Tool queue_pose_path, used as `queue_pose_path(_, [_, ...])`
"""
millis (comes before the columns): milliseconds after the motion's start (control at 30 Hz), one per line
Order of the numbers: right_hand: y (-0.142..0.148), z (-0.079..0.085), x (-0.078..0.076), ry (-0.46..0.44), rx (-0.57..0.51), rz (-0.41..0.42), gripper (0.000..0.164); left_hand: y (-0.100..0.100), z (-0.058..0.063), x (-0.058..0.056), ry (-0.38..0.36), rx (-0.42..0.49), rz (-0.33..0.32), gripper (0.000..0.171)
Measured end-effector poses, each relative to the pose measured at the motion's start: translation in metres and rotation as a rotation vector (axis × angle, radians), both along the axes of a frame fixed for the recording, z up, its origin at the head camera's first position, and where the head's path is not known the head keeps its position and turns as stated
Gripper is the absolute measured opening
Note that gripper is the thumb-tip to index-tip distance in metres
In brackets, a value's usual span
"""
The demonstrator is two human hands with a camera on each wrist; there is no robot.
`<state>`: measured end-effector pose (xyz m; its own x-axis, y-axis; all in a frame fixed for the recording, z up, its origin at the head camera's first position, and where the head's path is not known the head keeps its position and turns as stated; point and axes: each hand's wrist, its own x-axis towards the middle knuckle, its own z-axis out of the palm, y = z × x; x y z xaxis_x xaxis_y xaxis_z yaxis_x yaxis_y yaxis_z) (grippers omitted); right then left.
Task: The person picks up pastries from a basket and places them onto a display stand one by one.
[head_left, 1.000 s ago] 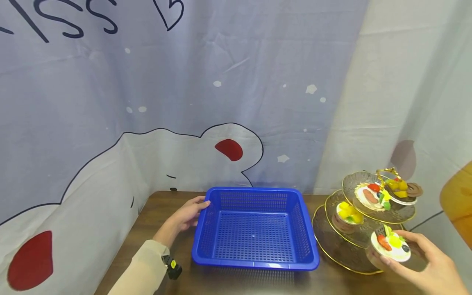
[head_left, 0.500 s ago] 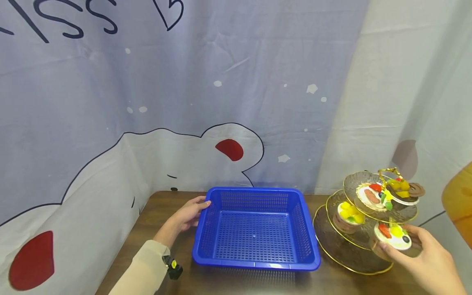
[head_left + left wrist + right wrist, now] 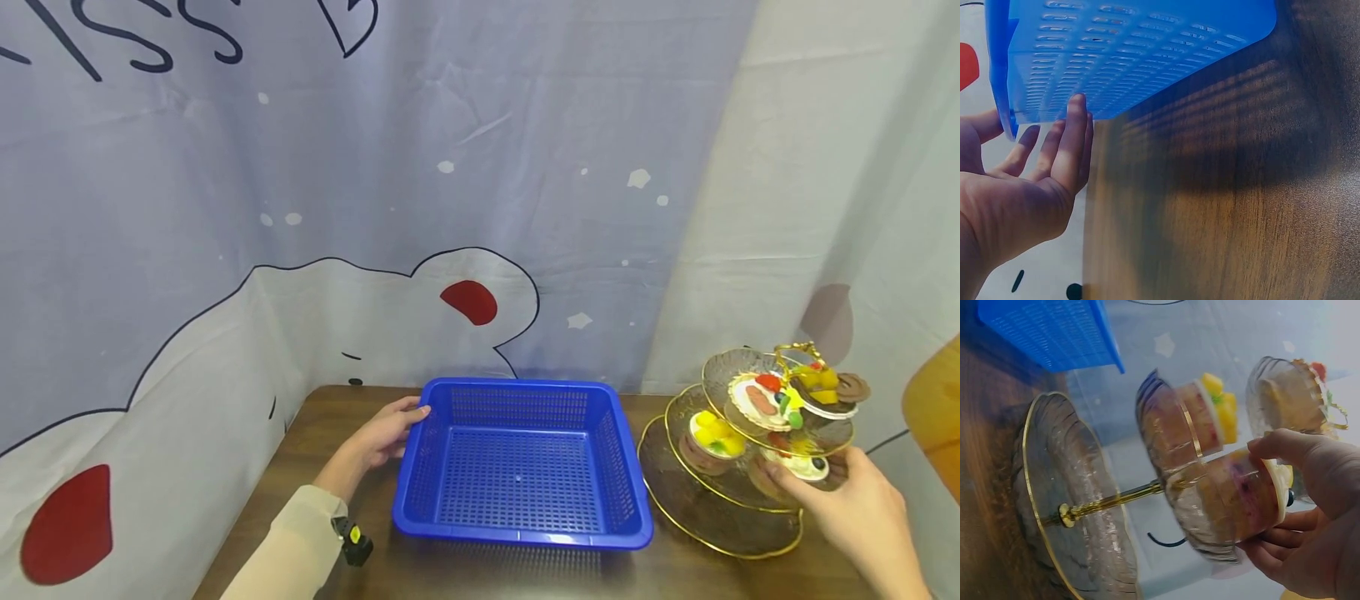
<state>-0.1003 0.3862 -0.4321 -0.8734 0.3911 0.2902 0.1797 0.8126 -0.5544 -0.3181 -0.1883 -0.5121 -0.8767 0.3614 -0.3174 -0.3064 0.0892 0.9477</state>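
At the right, my right hand grips a dessert cup topped with cream, strawberry and blueberry. The cup sits at the middle tier of a gold-rimmed glass cake stand, partly hidden under the top tier in the head view. Beside it on that tier stands a mango-topped dessert cup. My left hand holds the left rim of a blue plastic basket, thumb over the rim and fingers along the outer wall, as the left wrist view shows. Nothing lies inside the basket.
A fruit tart and a chocolate-decorated dessert cup rest on the stand's top tier, by its gold handle. The brown wooden table meets a printed curtain behind.
My right hand has carried the strawberry dessert cup up and inward, from in front of the stand to its middle tier under the top plate. The left hand and basket have stayed put.
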Motion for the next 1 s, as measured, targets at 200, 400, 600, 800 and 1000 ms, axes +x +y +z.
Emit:
queue_pose_path(200, [0.002,-0.013,-0.006,0.077,0.010,-0.029,0.072,0.004,-0.001,-0.001,-0.005,0.001,-0.001,0.054])
queue_pose_path(400, [0.006,-0.022,-0.008,0.097,0.031,-0.036,0.074,0.006,-0.002,-0.001,-0.008,0.000,0.008,0.055])
queue_pose_path(600, [0.009,-0.023,-0.009,0.118,0.065,0.009,0.070,0.006,-0.001,-0.002,-0.008,-0.015,0.017,0.055])
queue_pose_path(800, [0.006,-0.024,-0.004,0.100,0.108,0.067,0.079,0.003,-0.003,-0.004,-0.006,-0.011,0.027,0.057])
queue_pose_path(1000, [-0.009,-0.014,0.017,0.113,0.135,0.049,0.081,0.000,-0.007,-0.003,-0.006,-0.004,0.051,0.054])
